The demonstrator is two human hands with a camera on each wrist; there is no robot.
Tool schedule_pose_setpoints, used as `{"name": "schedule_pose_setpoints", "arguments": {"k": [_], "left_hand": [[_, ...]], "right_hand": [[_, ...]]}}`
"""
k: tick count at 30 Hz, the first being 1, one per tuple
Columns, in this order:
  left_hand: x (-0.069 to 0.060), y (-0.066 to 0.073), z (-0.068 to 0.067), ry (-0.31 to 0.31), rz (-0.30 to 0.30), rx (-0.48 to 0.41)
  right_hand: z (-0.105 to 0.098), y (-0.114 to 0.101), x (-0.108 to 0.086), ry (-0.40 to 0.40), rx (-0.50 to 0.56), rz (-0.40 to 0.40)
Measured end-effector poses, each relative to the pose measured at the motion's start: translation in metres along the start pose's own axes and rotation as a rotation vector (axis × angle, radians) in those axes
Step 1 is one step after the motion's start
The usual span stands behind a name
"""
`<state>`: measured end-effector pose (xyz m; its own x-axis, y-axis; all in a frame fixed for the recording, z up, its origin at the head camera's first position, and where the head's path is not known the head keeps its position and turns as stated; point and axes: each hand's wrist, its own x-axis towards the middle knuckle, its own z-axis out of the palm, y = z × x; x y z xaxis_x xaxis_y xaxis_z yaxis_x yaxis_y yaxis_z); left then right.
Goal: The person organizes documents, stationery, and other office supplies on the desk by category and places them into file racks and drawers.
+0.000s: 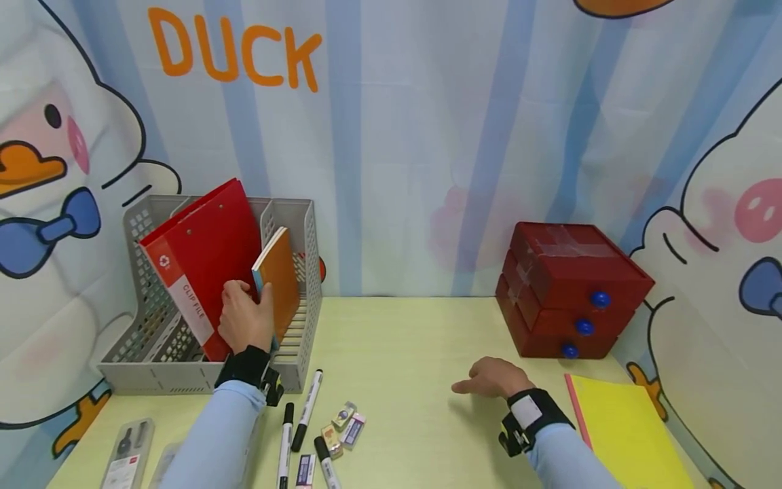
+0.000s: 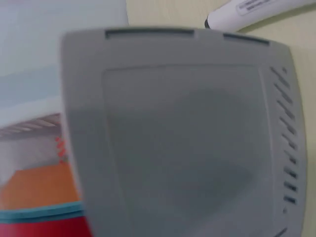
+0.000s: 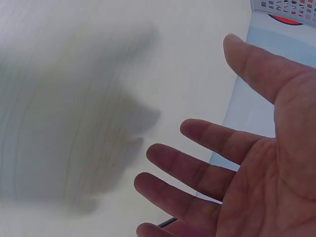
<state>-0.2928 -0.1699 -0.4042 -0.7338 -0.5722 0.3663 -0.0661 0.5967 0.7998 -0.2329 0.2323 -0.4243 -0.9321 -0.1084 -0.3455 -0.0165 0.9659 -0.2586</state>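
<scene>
A grey file rack (image 1: 201,377) stands at the back left. In it leans a red clip file (image 1: 214,265), and right of that a thin orange notebook (image 1: 284,285) with a blue edge. My left hand (image 1: 247,316) reaches over the rack's front and grips the notebook's near edge, thumb on the orange side and fingers towards the red file. The left wrist view shows mostly the rack's grey front panel (image 2: 187,143); the hand is out of sight there. My right hand (image 1: 493,377) hovers over the table, holding nothing, fingers spread in the right wrist view.
A dark red drawer box (image 1: 568,292) with blue knobs stands at the back right, a yellow folder (image 1: 629,435) before it. Black-capped markers (image 1: 307,410) and small boxed erasers (image 1: 353,431) lie front centre. A clear case (image 1: 127,455) lies front left.
</scene>
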Motion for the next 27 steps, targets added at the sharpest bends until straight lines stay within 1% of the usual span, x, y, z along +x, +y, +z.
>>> {"name": "schedule_pose_setpoints", "arguments": {"k": [2,5,8,12,14,16,18,19,20,22,24,27], "left_hand": [[-0.004,0.003,-0.006,0.004,0.059,0.006],[-0.008,0.009,-0.011,0.006,0.183,0.024],[-0.012,0.015,-0.011,0.002,0.337,0.054],[-0.023,0.024,-0.007,-0.035,0.582,0.095],[-0.03,0.029,-0.001,-0.079,0.718,0.11],[-0.038,0.034,0.005,-0.149,0.84,0.125],[-0.046,0.036,0.012,-0.236,0.932,0.147],[-0.05,0.037,0.015,-0.282,0.957,0.164],[-0.054,0.039,0.019,-0.335,0.969,0.181],[-0.061,0.04,0.025,-0.443,0.964,0.215],[-0.067,0.041,0.029,-0.557,0.91,0.265],[-0.075,0.041,0.033,-0.751,0.787,0.359]], "right_hand": [[-0.002,0.001,0.0,0.023,-0.005,-0.004],[-0.004,0.004,0.0,0.038,-0.002,-0.001],[-0.005,0.005,0.001,0.039,0.004,0.003],[-0.005,0.003,0.001,0.034,0.006,-0.004],[-0.006,0.004,0.001,0.034,0.006,-0.007],[-0.006,0.004,0.001,0.032,0.005,-0.006],[-0.007,0.004,0.0,0.031,0.001,-0.003],[-0.008,0.005,0.0,0.029,-0.001,-0.002],[-0.008,0.005,0.0,0.026,-0.001,0.0],[-0.009,0.005,0.0,0.02,-0.001,0.006],[-0.01,0.005,-0.001,0.012,0.003,0.016],[-0.011,0.007,-0.001,0.006,0.006,0.034]]}}
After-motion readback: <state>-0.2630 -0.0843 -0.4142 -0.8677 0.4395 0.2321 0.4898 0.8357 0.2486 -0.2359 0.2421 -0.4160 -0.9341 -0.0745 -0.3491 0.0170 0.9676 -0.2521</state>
